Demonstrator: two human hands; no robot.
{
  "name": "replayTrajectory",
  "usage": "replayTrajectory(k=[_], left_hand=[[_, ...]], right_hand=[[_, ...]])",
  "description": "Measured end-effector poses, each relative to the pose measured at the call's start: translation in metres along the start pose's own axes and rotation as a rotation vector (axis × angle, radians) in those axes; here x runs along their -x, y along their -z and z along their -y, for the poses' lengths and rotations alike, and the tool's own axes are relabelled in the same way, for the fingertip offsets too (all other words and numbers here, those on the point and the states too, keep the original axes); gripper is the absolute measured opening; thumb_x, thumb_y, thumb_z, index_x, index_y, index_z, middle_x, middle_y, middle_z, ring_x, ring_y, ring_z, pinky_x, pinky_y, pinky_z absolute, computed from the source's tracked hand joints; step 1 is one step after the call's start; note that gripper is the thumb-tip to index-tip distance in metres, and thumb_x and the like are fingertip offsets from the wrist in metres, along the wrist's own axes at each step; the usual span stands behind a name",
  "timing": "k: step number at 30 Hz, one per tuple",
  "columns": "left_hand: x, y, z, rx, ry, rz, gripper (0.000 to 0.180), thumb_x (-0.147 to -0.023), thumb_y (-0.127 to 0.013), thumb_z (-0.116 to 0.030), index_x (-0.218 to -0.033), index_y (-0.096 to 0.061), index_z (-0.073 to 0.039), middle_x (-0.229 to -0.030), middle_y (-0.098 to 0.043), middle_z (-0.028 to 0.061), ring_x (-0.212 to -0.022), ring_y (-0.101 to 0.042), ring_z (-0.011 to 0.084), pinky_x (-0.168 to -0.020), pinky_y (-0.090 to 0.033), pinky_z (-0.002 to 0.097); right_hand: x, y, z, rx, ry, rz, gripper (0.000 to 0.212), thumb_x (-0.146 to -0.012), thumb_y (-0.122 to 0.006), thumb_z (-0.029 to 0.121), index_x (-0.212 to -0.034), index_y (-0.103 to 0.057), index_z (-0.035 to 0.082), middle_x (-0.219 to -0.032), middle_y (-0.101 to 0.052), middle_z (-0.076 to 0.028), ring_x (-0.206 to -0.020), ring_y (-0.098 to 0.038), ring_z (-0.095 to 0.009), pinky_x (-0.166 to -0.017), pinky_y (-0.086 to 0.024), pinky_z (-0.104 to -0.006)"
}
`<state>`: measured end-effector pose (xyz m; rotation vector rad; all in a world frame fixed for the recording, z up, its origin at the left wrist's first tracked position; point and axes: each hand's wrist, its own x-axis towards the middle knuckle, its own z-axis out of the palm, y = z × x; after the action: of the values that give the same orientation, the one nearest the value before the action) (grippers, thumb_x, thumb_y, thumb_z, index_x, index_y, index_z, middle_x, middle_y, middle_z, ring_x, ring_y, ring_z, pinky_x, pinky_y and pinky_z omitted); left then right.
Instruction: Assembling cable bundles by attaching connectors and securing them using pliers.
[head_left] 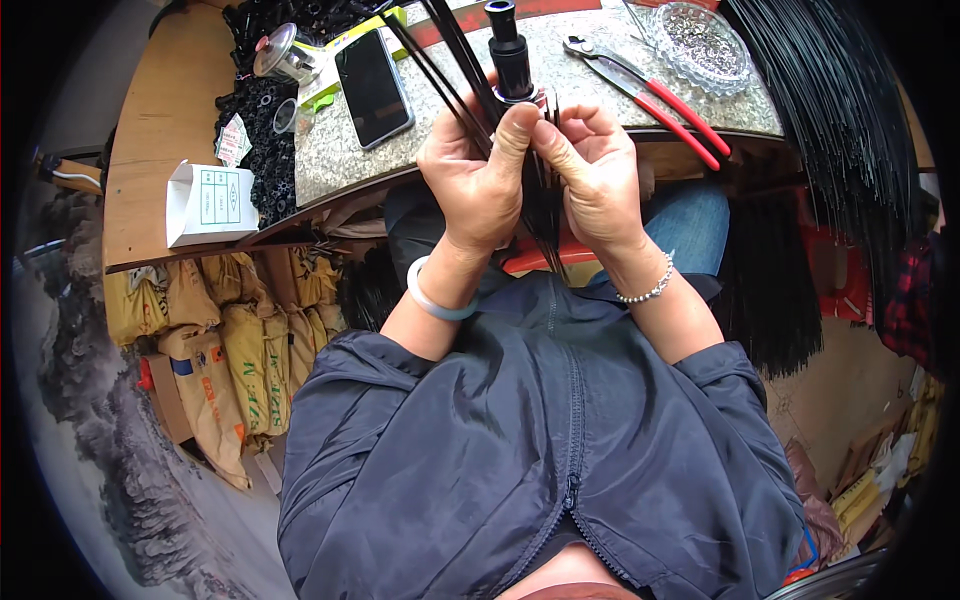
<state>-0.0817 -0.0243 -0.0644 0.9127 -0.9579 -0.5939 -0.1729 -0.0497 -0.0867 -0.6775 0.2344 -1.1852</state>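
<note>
In front of my chest both hands are raised over the near edge of the table. My left hand is closed around a bundle of thin black rods, whose far ends fan up and left. Their lower ends hang down between my palms. My right hand is closed too, its thumb tip pinching beside my left thumb, with thin black rods between the fingers. Just beyond my thumbs rises a stepped black tube with a pale ring at its base; whether it is held or stands is hidden.
On the speckled tabletop lie a dark phone, red-handled pliers and a glass dish of small metal bits. Black small parts and a white box are left. Long black rods drape over the right side.
</note>
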Motion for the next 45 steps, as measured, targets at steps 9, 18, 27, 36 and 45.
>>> replayTrajectory(k=[9, 18, 27, 36, 45], left_hand=[[0.005, 0.008, 0.007, -0.055, -0.071, 0.096, 0.032, -0.090, -0.057, -0.018, -0.113, -0.052, 0.005, -0.100, -0.062, 0.0123, -0.085, -0.064, 0.0199, -0.076, -0.052, 0.0296], [0.002, 0.010, 0.013, 0.017, -0.003, 0.118, 0.042, -0.090, -0.056, -0.027, -0.117, -0.048, 0.004, -0.099, -0.062, 0.0141, -0.086, -0.064, 0.0229, -0.078, -0.052, 0.0323], [0.005, 0.010, 0.007, 0.071, 0.069, 0.107, 0.045, -0.089, -0.057, -0.031, -0.117, -0.048, 0.003, -0.096, -0.063, 0.0144, -0.086, -0.064, 0.0239, -0.078, -0.051, 0.0333], [0.007, 0.010, 0.006, 0.168, 0.074, 0.178, 0.041, -0.090, -0.055, -0.029, -0.116, -0.048, 0.002, -0.103, -0.060, 0.0120, -0.095, -0.061, 0.0223, -0.085, -0.049, 0.0346], [-0.003, 0.013, 0.013, 0.323, 0.161, 0.236, 0.041, -0.090, -0.054, -0.032, -0.113, -0.054, 0.002, -0.101, -0.062, 0.0093, -0.091, -0.060, 0.0147, -0.083, -0.046, 0.0271]], right_hand=[[0.004, 0.000, 0.002, 0.186, -0.026, -0.015, 0.012, -0.085, -0.063, 0.006, -0.095, -0.063, 0.002, -0.086, -0.064, -0.002, -0.075, -0.057, -0.006, -0.068, -0.046, -0.0187], [0.003, -0.005, 0.004, 0.152, -0.103, -0.041, 0.012, -0.085, -0.063, 0.008, -0.096, -0.061, 0.002, -0.088, -0.064, -0.003, -0.073, -0.058, -0.005, -0.066, -0.046, -0.0183], [0.006, 0.002, -0.002, 0.113, -0.102, -0.010, 0.011, -0.085, -0.063, 0.008, -0.096, -0.062, 0.007, -0.087, -0.062, 0.000, -0.075, -0.056, -0.005, -0.066, -0.045, -0.0170], [-0.007, 0.024, -0.005, -0.105, -0.271, 0.201, 0.013, -0.088, -0.059, 0.019, -0.092, -0.062, 0.006, -0.097, -0.061, -0.002, -0.088, -0.056, -0.010, -0.083, -0.043, -0.0258], [-0.012, 0.017, 0.007, 0.108, -0.334, 0.150, 0.029, -0.086, -0.063, 0.028, -0.100, -0.058, 0.003, -0.093, -0.059, -0.001, -0.084, -0.054, -0.007, -0.074, -0.046, -0.0236]])
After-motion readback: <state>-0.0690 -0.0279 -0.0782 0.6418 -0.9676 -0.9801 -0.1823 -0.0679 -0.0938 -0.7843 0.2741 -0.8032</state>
